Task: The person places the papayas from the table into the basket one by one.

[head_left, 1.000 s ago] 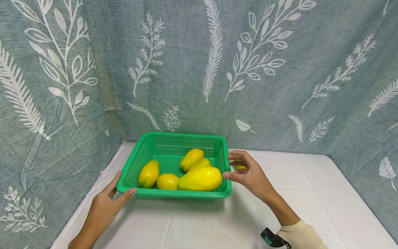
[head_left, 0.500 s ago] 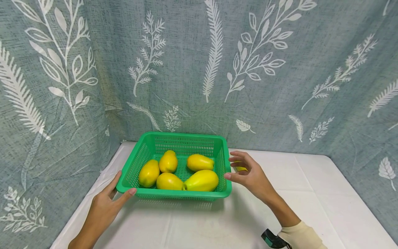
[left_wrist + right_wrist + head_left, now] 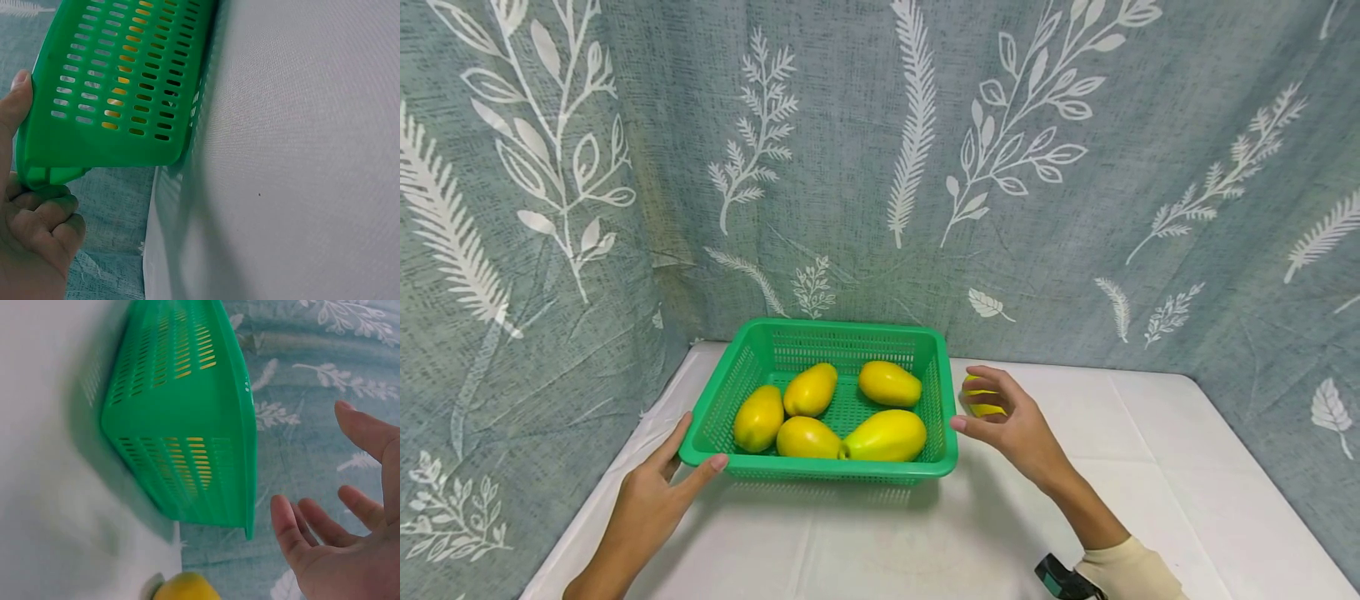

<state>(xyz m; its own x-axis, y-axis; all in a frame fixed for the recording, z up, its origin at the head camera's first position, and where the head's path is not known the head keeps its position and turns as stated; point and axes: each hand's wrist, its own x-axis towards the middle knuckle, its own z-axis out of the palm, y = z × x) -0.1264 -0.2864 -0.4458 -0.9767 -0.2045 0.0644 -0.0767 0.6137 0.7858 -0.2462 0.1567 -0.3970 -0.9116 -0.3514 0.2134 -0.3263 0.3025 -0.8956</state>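
A green plastic basket [image 3: 838, 467] with slotted walls stands on the table and holds several smooth yellow fruits [image 3: 887, 435], shaped like small papayas. My left hand [image 3: 655, 492] grips its near left corner, thumb over the rim. In the left wrist view, the fingers of that hand [image 3: 37, 231] curl beneath the rim. My right hand [image 3: 1011, 421] is just off the basket's right side, fingers loosely bent and holding nothing. Beyond those fingers, another yellow fruit [image 3: 970, 390] lies on the table, partly hidden by them. The right wrist view shows a gap between the hand [image 3: 350, 531] and the basket.
A white cloth [image 3: 1150, 467] covers the table. Blue-green curtains [image 3: 865, 167] with white leaf prints hang close behind the basket and along both sides. A dark device [image 3: 1067, 577] is at the right wrist, by the beige sleeve.
The fruits in the basket have shifted and spread apart, the large front one settling lower. My right hand has moved slightly right, away from the rim, uncovering more of the outside fruit. The left hand stays.
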